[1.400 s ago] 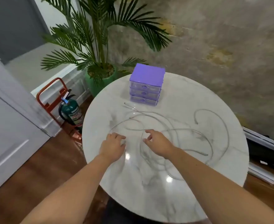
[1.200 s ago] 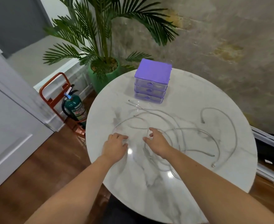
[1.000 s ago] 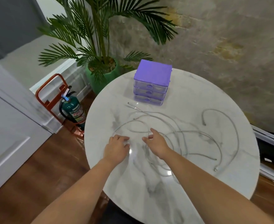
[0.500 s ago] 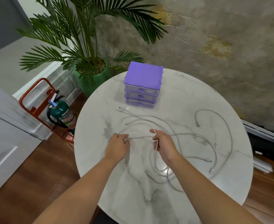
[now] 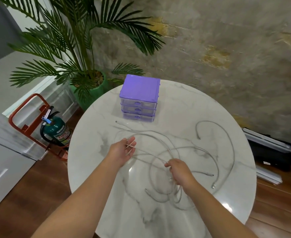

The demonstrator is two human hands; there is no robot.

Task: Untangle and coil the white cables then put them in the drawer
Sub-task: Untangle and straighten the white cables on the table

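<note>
Head cam: our left hand (image 5: 122, 152) sits palm-up over the round marble tabletop (image 5: 184, 103), fingers half-curled, a strand of white cable lying across them and pinched near the fingertips. Our right hand (image 5: 180, 171) is lower and to the right, fingers closed around another strand just above the tabletop. White cables (image 5: 189, 148) are sprawled in loose overlapping loops across the middle and right of the tabletop, still tangled. One long arc (image 5: 227, 134) runs out toward the right edge, with connector ends lying free near its two ends. One plug end (image 5: 116, 121) lies just in front of the purple three-drawer organizer (image 5: 139, 98). That organizer stands at the far side of the tabletop, all three drawers shut, well apart from both hands. Off the tabletop: potted palm (image 5: 83, 54) behind, green fire extinguisher (image 5: 56, 130) in a red stand on the floor to the left.
</note>
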